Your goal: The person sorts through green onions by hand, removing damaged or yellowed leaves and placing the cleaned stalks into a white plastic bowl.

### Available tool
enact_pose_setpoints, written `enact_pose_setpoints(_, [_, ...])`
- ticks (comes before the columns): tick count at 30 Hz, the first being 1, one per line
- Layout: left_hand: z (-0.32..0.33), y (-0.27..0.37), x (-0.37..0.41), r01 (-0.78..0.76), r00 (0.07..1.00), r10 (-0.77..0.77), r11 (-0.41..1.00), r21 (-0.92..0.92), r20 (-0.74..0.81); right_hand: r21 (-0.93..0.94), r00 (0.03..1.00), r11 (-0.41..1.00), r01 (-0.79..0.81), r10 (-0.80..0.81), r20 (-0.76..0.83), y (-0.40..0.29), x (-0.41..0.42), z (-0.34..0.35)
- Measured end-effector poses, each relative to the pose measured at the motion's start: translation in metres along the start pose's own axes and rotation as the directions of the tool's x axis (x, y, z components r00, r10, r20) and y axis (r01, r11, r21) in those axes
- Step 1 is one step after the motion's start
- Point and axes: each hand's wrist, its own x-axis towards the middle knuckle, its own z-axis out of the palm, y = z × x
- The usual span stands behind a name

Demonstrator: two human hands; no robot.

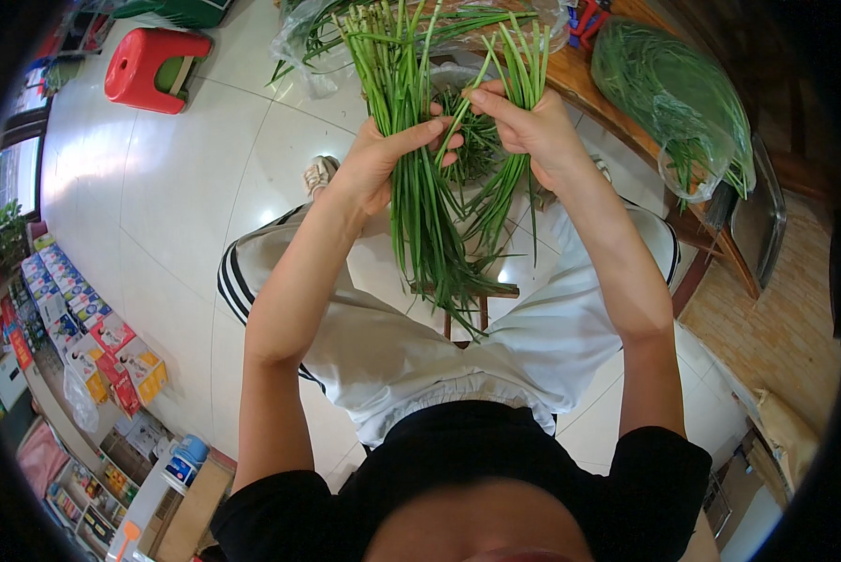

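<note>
My left hand (385,158) is closed around a large bunch of long green stalks, likely garlic chives (420,204), pale ends up and dark leaves hanging down. To its right, my right hand (529,126) holds a smaller bunch of the same greens (526,63). Its thumb and index finger pinch a stalk that slants down towards the fingers of my left hand. Below and behind the hands, a round bin (455,72) holds dark green scraps (476,140). Loose greens (469,24) lie on clear plastic at the top.
A wooden table (603,98) at upper right bears a clear bag of greens (673,98) and red-handled pliers or shears (589,21). A red plastic stool (157,67) stands upper left. Boxed goods (111,351) are stacked at left. A small wooden stool (501,289) shows between my legs.
</note>
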Motion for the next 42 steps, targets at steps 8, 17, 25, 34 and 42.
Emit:
enact_pose_setpoints(8, [0.003,-0.004,-0.002,-0.013,0.997,0.022,0.991,0.136,-0.070,-0.031,0.999,0.999,-0.036,0.037,0.036,-0.001,-0.001,0.004])
enact_pose_setpoints(17, [0.002,-0.003,-0.007,-0.012,0.998,0.022,0.985,0.170,-0.055,0.175,0.955,0.961,0.213,-0.168,-0.243,-0.023,0.015,-0.050])
enact_pose_setpoints(25, [-0.001,0.000,0.000,-0.006,0.996,0.022,0.982,0.187,-0.084,-0.052,1.000,0.999,0.007,-0.008,-0.022,-0.011,0.000,-0.008])
enact_pose_setpoints(34, [-0.012,0.007,-0.004,-0.199,0.974,0.181,0.970,0.137,0.133,-0.175,0.971,0.985,-0.001,-0.040,-0.234,-0.021,-0.005,-0.012])
enact_pose_setpoints(42, [-0.017,0.007,-0.013,-0.326,0.938,0.288,0.922,0.209,0.190,-0.268,1.000,0.963,-0.007,0.002,-0.018,-0.016,-0.010,-0.020])
